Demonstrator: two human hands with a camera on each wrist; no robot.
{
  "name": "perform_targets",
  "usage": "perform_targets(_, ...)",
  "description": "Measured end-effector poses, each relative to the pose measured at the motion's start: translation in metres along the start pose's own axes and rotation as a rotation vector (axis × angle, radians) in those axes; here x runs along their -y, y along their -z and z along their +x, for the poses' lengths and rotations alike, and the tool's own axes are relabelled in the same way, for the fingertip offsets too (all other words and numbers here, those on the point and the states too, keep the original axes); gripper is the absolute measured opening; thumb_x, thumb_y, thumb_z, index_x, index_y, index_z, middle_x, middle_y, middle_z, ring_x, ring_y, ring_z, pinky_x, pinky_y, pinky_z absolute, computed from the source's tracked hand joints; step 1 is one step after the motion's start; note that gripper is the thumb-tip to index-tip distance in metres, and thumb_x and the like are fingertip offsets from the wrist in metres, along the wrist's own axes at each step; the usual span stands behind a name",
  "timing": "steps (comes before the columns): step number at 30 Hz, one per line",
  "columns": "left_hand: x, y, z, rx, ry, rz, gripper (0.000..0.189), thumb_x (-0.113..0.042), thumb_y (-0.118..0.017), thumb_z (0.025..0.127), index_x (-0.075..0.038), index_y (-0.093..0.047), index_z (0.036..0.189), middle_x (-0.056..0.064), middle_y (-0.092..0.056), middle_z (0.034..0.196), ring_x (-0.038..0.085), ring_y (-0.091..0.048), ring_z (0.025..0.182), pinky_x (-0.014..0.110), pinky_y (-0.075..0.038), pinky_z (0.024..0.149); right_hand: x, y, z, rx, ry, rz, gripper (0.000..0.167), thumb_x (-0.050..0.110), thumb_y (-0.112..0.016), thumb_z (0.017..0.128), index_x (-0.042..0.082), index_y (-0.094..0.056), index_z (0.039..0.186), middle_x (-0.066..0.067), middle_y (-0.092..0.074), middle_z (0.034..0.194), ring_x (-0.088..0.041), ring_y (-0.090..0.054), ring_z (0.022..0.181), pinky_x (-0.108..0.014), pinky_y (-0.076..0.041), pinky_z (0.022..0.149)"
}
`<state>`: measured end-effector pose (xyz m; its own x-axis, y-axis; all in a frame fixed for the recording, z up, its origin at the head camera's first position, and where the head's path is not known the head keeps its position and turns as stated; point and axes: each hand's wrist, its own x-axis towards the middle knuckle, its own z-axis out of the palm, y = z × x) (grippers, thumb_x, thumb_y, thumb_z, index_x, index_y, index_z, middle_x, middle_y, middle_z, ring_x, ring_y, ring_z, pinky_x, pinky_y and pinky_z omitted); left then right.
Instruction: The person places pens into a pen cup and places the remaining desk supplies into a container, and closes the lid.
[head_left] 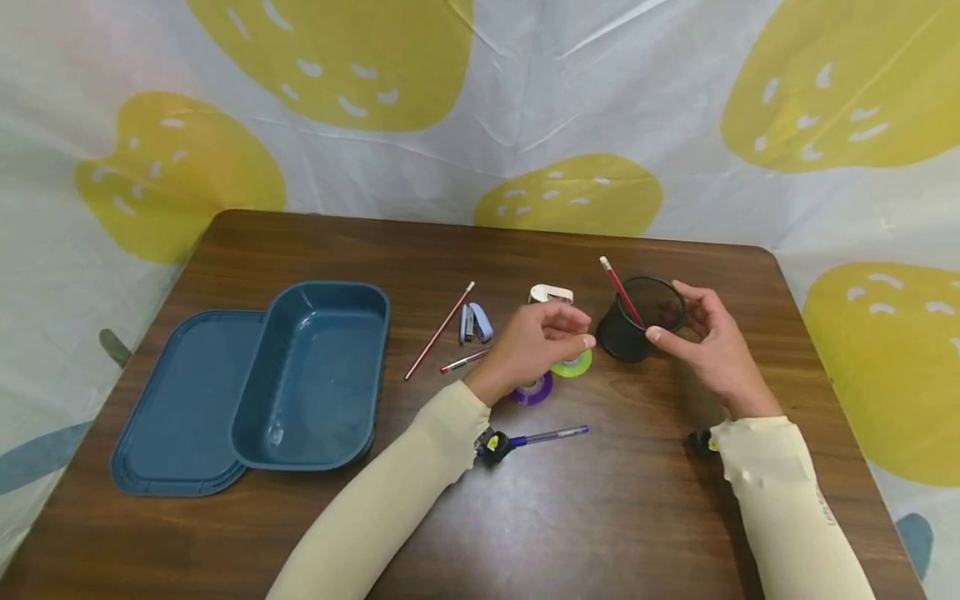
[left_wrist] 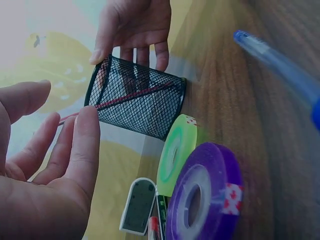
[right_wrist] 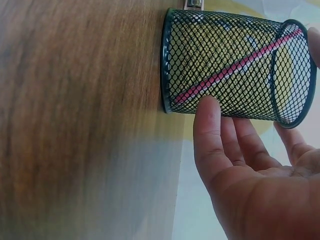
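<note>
Left of the mesh cup [head_left: 619, 335] standing on the counter [head_left: 645, 517], the left grip [head_left: 531, 343] is hanging empty, while the right grip [head_left: 712, 350], nearer, is holding the cup's rim and the red pencil [head_left: 621, 290] inside is leaning leftward.

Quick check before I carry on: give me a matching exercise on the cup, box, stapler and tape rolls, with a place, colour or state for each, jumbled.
1. Cup
2. Box
3. Stapler
4. Tape rolls

a. Light blue
b. Partly over the lid
c. One green, one purple
d. Has a pencil leaning inside

Pairs: 1-d, 2-b, 3-a, 4-c
</note>
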<state>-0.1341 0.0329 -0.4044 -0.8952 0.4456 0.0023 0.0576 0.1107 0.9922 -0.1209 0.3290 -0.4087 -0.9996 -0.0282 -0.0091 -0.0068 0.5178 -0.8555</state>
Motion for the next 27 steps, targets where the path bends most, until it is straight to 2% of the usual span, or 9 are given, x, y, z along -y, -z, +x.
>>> perform_targets(6,0.001,0.002,-0.011,0.014,-0.009,-0.003,0.028,-0.018,-0.081,0.093,-0.006,-0.075,0.118,0.01,-0.078,0.115,0.008,-0.073,0.093,0.021,-0.059,0.085,0.0,0.001,-0.002,0.003,-0.017,-0.001,0.079,0.025,-0.079,0.098,0.021,-0.036,0.163,0.001,-0.057,0.144,-0.021,-0.052,0.138,-0.03,-0.045,0.106)
perform_targets(9,0.001,0.002,-0.016,0.025,-0.005,-0.01,0.028,-0.015,-0.081,0.093,-0.003,-0.074,0.117,0.013,-0.078,0.115,0.008,-0.072,0.092,0.019,-0.058,0.085,0.0,0.001,-0.003,0.001,-0.016,0.006,0.078,0.024,-0.079,0.097,0.021,-0.036,0.163,0.003,-0.058,0.143,-0.018,-0.052,0.137,-0.027,-0.045,0.104)
perform_targets(13,-0.001,0.004,-0.022,0.037,-0.003,0.005,0.029,-0.015,-0.081,0.093,-0.003,-0.074,0.117,0.011,-0.078,0.113,0.009,-0.071,0.091,0.021,-0.058,0.085,-0.001,0.0,-0.002,0.0,-0.012,0.013,0.078,0.023,-0.079,0.097,0.022,-0.037,0.163,0.003,-0.058,0.143,-0.015,-0.052,0.135,-0.021,-0.046,0.1)
perform_targets(19,0.002,0.006,-0.033,0.059,-0.02,0.059,0.03,-0.017,-0.083,0.092,-0.004,-0.075,0.118,0.013,-0.078,0.113,0.007,-0.071,0.089,0.021,-0.058,0.079,0.0,-0.001,0.0,0.009,-0.016,0.019,0.078,0.024,-0.079,0.097,0.022,-0.036,0.163,0.003,-0.058,0.143,-0.013,-0.052,0.134,-0.023,-0.045,0.1)
perform_targets(22,0.005,0.007,-0.039,0.066,-0.023,0.06,0.03,-0.016,-0.083,0.091,-0.004,-0.075,0.118,0.016,-0.077,0.116,0.007,-0.071,0.09,0.022,-0.058,0.08,0.001,-0.002,0.001,0.016,-0.017,0.016,0.079,0.025,-0.079,0.098,0.023,-0.036,0.163,0.003,-0.058,0.144,-0.013,-0.052,0.134,-0.023,-0.045,0.101)
perform_targets(27,0.008,0.014,-0.053,0.077,-0.003,0.073,0.033,-0.016,-0.084,0.091,-0.002,-0.074,0.119,0.014,-0.076,0.115,0.007,-0.07,0.093,0.023,-0.057,0.084,0.003,-0.003,0.002,0.021,-0.024,0.015,0.079,0.026,-0.079,0.098,0.024,-0.035,0.164,0.001,-0.057,0.146,-0.018,-0.051,0.138,-0.024,-0.045,0.102)
